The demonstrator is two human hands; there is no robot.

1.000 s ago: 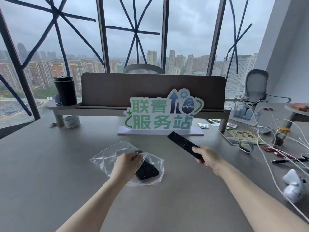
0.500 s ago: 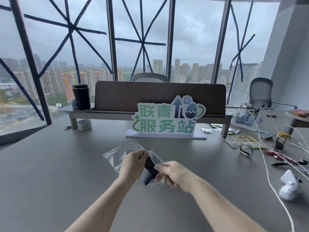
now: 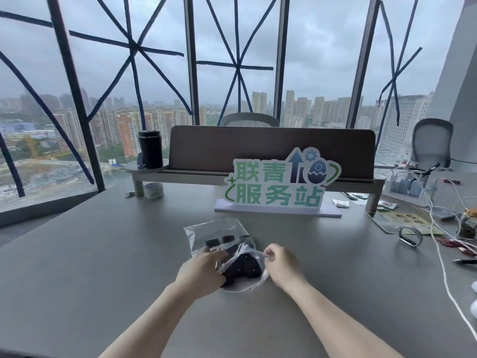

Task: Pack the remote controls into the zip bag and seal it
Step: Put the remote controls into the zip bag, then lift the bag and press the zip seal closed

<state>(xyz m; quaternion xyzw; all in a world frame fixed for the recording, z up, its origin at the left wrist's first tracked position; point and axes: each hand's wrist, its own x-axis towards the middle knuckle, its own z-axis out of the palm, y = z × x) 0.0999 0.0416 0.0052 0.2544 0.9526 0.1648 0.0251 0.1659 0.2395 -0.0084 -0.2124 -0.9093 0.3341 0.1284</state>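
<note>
A clear zip bag point(image 3: 216, 233) lies on the grey table in front of me, its mouth facing me. Black remote controls point(image 3: 244, 266) sit inside it, their near ends showing at the mouth. My left hand point(image 3: 202, 272) rests on the bag's left near side and covers part of the remotes. My right hand point(image 3: 280, 262) pinches the bag's rim on the right side. The mouth of the bag gapes between my hands.
A green and white sign point(image 3: 278, 184) stands behind the bag, with a brown desk riser point(image 3: 271, 148) and black tumbler point(image 3: 150, 149) beyond. A tape roll point(image 3: 153, 190) lies at the left. Cables point(image 3: 438, 228), a jar point(image 3: 468, 223), a wristband point(image 3: 410, 236) and papers crowd the right side.
One second ago my right hand held a long black remote above the table. That remote now lies in the bag, and my right hand grips the bag's rim. The camera has tilted up slightly.
</note>
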